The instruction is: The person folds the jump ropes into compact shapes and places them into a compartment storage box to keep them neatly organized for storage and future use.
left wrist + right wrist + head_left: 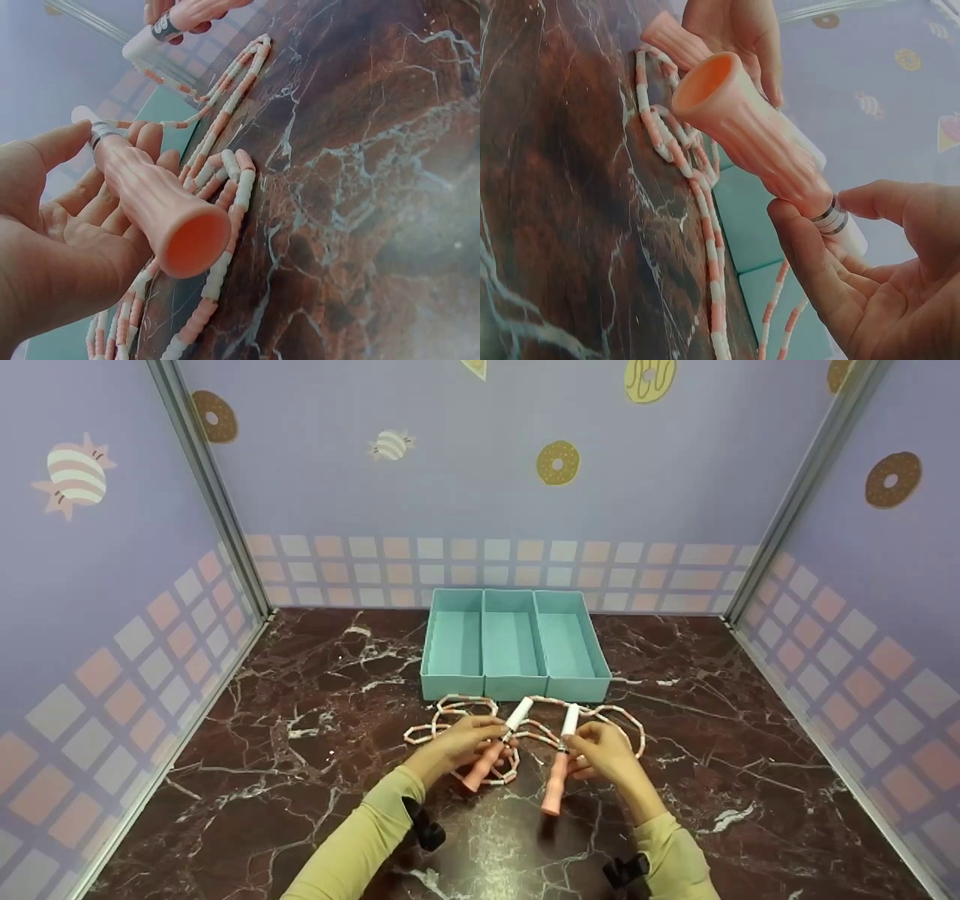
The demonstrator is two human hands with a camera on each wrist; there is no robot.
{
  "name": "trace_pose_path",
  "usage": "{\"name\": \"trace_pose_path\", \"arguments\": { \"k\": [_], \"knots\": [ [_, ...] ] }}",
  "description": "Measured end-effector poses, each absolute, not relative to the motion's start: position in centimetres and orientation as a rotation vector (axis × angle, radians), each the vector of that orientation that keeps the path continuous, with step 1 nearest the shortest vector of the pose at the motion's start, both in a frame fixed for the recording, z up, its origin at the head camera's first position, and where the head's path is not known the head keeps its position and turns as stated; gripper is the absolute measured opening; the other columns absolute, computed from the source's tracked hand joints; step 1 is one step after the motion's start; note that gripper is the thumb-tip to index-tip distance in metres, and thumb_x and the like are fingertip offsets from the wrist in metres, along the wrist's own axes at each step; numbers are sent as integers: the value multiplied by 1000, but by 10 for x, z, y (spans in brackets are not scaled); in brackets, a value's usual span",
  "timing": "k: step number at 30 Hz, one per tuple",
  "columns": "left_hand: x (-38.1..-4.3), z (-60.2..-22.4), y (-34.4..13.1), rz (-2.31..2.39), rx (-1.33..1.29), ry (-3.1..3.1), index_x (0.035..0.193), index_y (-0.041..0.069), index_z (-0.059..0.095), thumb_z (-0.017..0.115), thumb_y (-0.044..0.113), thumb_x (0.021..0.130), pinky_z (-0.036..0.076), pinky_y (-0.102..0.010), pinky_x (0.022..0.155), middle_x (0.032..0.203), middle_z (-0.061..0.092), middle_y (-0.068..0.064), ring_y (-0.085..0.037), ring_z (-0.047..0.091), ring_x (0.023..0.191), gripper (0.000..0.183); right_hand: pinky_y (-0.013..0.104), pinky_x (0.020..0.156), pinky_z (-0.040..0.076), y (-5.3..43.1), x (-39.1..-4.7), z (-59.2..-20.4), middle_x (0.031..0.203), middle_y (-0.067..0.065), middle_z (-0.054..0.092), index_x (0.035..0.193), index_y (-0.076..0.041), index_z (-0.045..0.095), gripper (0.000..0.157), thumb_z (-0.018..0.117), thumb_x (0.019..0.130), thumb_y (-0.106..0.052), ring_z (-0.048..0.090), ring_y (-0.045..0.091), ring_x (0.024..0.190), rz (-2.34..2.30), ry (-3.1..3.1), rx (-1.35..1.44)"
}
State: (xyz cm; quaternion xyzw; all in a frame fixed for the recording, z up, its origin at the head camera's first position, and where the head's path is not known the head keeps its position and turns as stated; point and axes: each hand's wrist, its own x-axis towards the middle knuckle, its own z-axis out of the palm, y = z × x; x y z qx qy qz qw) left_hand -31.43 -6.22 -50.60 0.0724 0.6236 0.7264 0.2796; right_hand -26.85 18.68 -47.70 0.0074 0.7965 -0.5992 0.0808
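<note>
A beaded jump rope (630, 724) in pink and white lies in loops on the dark marbled table, its two handles lifted in the hands. My left hand (469, 741) pinches one jump rope handle (487, 763) at its banded neck, with the white end pointing up and away and the pink flared end toward me. In the right wrist view, my right hand (885, 277) pinches the other handle (757, 142) between thumb and fingers near the silver-and-black band. The open hollow end of the left handle (196, 238) shows in the left wrist view.
Just beyond the rope stands a teal box (516, 688) with three compartments side by side. Purple patterned walls (480, 495) enclose the marbled table (300, 780) at the back and both sides.
</note>
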Motion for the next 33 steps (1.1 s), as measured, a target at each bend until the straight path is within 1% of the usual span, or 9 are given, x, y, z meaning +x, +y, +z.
{"name": "trace_pose_path", "arguments": {
  "k": [4, 8, 10, 13, 17, 21, 24, 27, 33],
  "knots": [
    [-313, -504, -60, 1953, 197, 1666, 120, -9, 54, 54, 11, 100, 57, -24, 65, 89, 71, -5, -12, 68, 74, 28, 34, 56, 60, 180, -269, -475, 71, 10, 69, 106, 11, 55, 27, 60, 95, -13, 68, 15, 56, -1793, 2356, -21],
    [-312, -504, -57, 1960, 191, 1648, 113, -2, 58, 54, 10, 100, 57, -25, 66, 90, 72, -5, -12, 67, 74, 18, 37, 58, 61, 171, -269, -474, 71, 11, 69, 106, 11, 54, 27, 60, 95, -13, 68, 15, 57, -1808, 2323, -35],
    [-312, -504, -56, 1960, 194, 1630, 112, 0, 58, 54, 10, 100, 58, -26, 69, 93, 72, -7, -12, 67, 74, 16, 37, 58, 61, 167, -269, -474, 71, 10, 69, 106, 10, 55, 26, 60, 95, -13, 68, 15, 57, -1814, 2310, -33],
    [-312, -503, -54, 1963, 200, 1610, 113, 0, 58, 54, 9, 100, 58, -29, 74, 98, 72, -12, -13, 67, 76, 16, 39, 61, 61, 162, -270, -475, 71, 9, 68, 106, 10, 54, 25, 60, 95, -12, 69, 16, 59, -1812, 2305, -36],
    [-311, -503, -52, 1964, 187, 1621, 115, -1, 57, 54, 10, 100, 59, -32, 77, 95, 71, -11, -15, 67, 77, 19, 43, 65, 62, 157, -272, -477, 71, 8, 68, 105, 10, 54, 24, 60, 94, -11, 69, 15, 59, -1811, 2312, -58],
    [-311, -503, -51, 1934, 156, 1669, 116, 1, 58, 55, 12, 99, 60, -34, 78, 87, 70, -4, -15, 69, 78, 20, 41, 63, 61, 154, -272, -479, 72, 8, 68, 103, 9, 56, 23, 60, 94, -11, 69, 14, 58, -1804, 2338, -75],
    [-311, -503, -49, 1908, 156, 1693, 115, 3, 60, 56, 14, 99, 59, -34, 77, 86, 71, -2, -15, 71, 78, 20, 37, 60, 61, 153, -273, -480, 74, 10, 69, 103, 9, 56, 22, 61, 94, -10, 69, 14, 59, -1799, 2353, -75],
    [-311, -503, -48, 1894, 159, 1714, 114, 4, 61, 56, 15, 98, 59, -34, 77, 85, 72, 0, -14, 71, 77, 20, 34, 59, 61, 151, -273, -480, 74, 10, 69, 103, 10, 56, 22, 61, 93, -10, 68, 14, 58, -1803, 2351, -63],
    [-310, -505, -46, 1888, 143, 1738, 114, 5, 62, 58, 16, 98, 59, -34, 76, 87, 66, -1, -15, 68, 76, 20, 32, 57, 60, 147, -273, -480, 74, 9, 67, 101, 10, 57, 21, 61, 93, -9, 67, 13, 56, -1813, 2363, -64]
  ]
}}
